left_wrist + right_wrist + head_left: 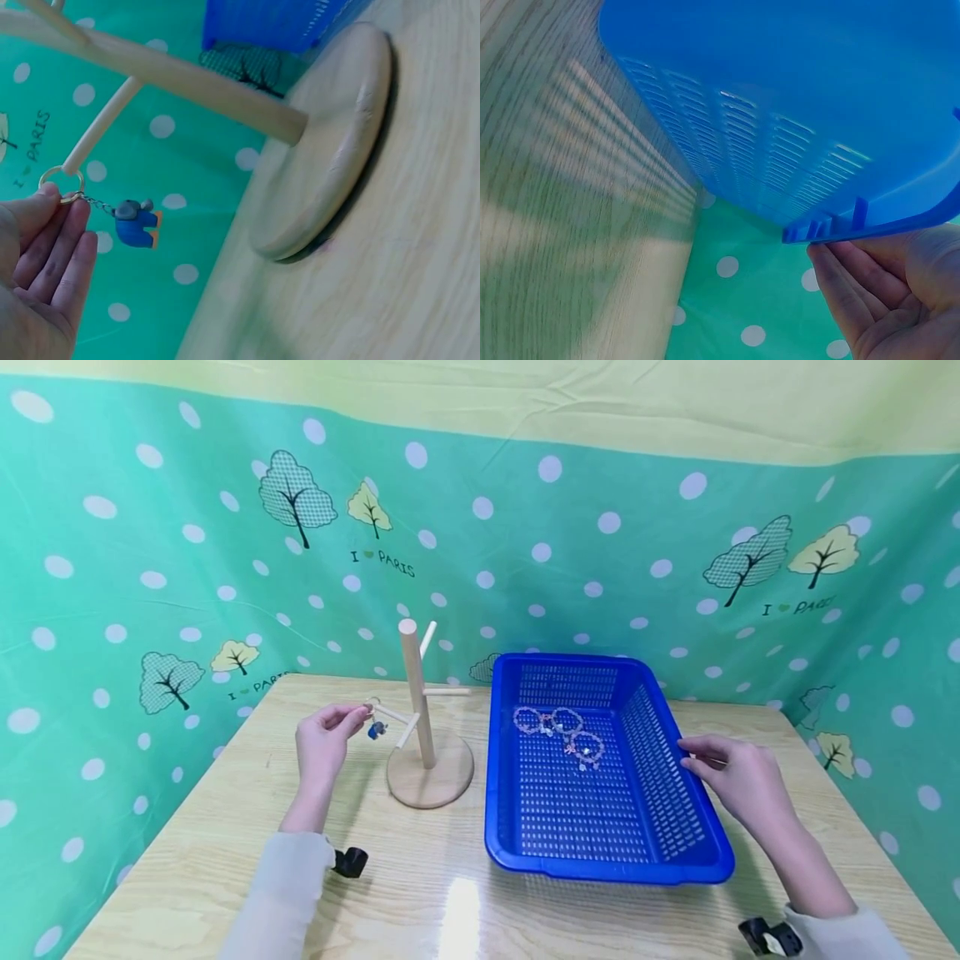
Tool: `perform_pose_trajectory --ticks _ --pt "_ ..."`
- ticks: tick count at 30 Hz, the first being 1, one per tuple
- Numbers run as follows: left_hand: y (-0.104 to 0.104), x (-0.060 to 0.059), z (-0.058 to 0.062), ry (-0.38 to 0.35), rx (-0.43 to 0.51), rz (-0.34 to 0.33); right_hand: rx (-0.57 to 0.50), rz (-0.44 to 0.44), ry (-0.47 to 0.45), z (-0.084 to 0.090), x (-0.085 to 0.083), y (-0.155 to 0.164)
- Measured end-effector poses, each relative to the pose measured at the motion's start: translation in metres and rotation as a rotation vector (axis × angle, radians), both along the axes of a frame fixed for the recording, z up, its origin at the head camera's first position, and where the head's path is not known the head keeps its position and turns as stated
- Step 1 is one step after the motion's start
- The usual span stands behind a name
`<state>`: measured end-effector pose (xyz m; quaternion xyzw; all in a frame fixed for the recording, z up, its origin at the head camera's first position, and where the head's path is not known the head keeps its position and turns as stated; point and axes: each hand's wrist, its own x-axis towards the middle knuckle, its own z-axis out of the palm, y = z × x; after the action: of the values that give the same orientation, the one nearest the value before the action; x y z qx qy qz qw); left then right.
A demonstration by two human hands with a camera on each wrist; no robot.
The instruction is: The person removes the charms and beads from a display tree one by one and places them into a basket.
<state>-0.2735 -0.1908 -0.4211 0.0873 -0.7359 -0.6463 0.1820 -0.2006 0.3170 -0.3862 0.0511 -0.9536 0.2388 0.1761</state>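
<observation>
My left hand (324, 745) pinches the metal ring of a keychain (377, 729) between thumb and fingers. In the left wrist view, a small blue and grey elephant charm (136, 227) hangs from its chain. The ring (61, 184) meets the tip of a peg on the wooden stand (422, 710); whether it encircles the tip I cannot tell. On the right, my right hand (738, 777) grips the rim of a blue plastic basket (603, 870) with thumb and fingers. Three beaded bracelets (587, 747) with charms lie inside the basket.
The stand has several pegs pointing different ways and a round base (431, 789) on the wooden table (420, 868). A green dotted curtain (525, 527) hangs behind the table and at its sides. The basket stands right of the stand.
</observation>
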Motion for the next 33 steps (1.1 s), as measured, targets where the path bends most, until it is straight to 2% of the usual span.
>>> perform_pose_trajectory --ticks 3,8,12,16,19,26,33 --pt "-0.003 -0.001 0.009 0.004 0.025 0.034 -0.001 0.003 0.004 0.003 -0.001 0.002" --pt "-0.007 -0.002 0.025 0.056 0.066 0.053 -0.003 -0.006 0.007 0.008 -0.004 0.005" --pt "-0.010 0.006 0.035 0.090 0.114 0.053 -0.004 -0.009 -0.015 0.008 -0.003 0.005" --pt "-0.012 0.016 0.044 0.164 0.132 0.044 -0.006 -0.008 -0.018 0.006 -0.003 0.005" --pt "-0.009 0.022 0.052 0.217 0.153 0.025 -0.009 -0.010 -0.023 0.005 -0.002 0.004" --pt "0.007 0.036 0.077 0.294 0.112 -0.027 -0.007 -0.005 -0.022 0.003 -0.001 0.004" --pt "0.034 0.052 0.103 0.344 0.070 -0.124 -0.008 0.000 -0.033 0.001 0.000 0.001"
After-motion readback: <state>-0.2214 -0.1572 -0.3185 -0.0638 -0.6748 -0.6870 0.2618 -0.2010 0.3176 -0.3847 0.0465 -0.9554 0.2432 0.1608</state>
